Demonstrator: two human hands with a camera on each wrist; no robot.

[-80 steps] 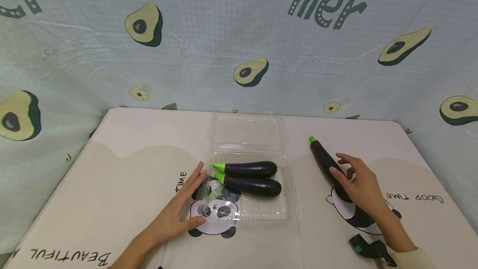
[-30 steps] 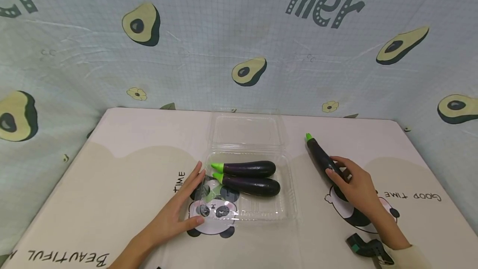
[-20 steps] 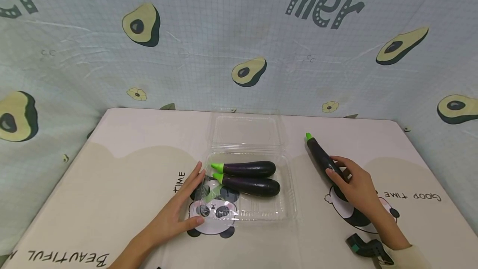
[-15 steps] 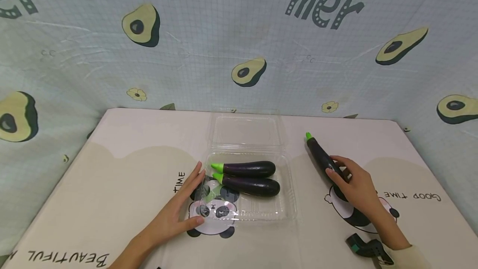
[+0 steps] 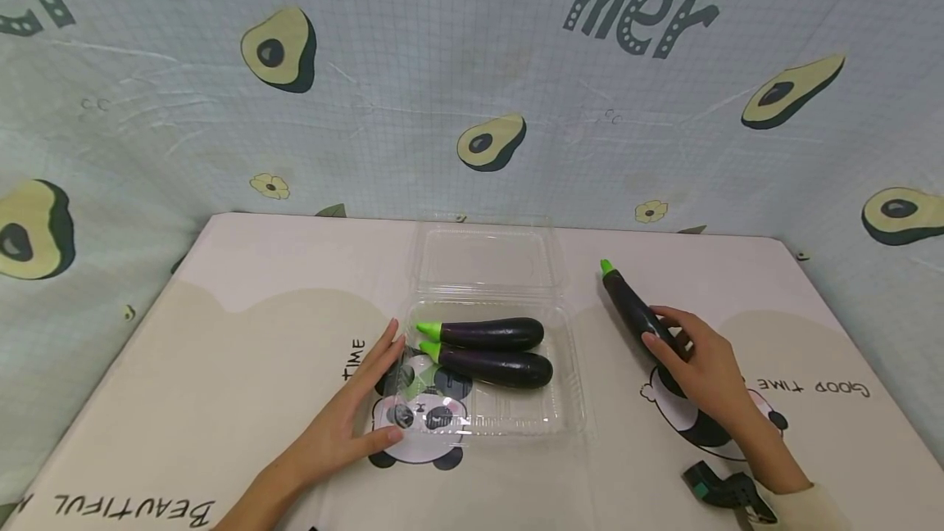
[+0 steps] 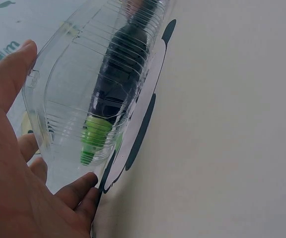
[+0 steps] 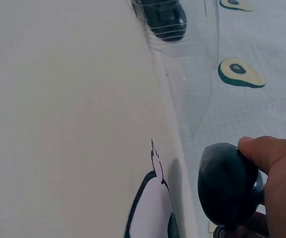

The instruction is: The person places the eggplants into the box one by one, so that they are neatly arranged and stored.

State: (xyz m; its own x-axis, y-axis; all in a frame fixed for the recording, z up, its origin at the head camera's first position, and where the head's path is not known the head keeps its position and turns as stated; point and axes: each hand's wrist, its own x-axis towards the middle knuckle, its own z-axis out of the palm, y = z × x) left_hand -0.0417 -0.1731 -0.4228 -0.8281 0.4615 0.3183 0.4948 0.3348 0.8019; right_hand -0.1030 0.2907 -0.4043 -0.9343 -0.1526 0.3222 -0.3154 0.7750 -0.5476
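In the head view my right hand (image 5: 704, 367) holds a dark purple eggplant (image 5: 625, 300) with a bright green stem, thumb on the near side and fingers on the far side. Its rounded end (image 7: 227, 183) shows in the right wrist view, off the table surface. A clear plastic clamshell container (image 5: 564, 412) stands mid-table, lid (image 5: 488, 260) folded back. Two more eggplants lie in it side by side, one behind (image 5: 496, 334), one in front (image 5: 500, 369), stems to the left. My left hand (image 5: 347, 420) is spread along the container's left side, fingers straight, thumb at its front left corner.
A black device (image 5: 726, 492) sits beside my right wrist. The pale table mat (image 5: 243, 383) has panda drawings and lettering. Behind the table's back edge hangs a light curtain (image 5: 383, 105) printed with avocados.
My right fingers have closed around the eggplant, and its stem end has shifted slightly up and left. The left hand, container and two eggplants inside stay as they were.
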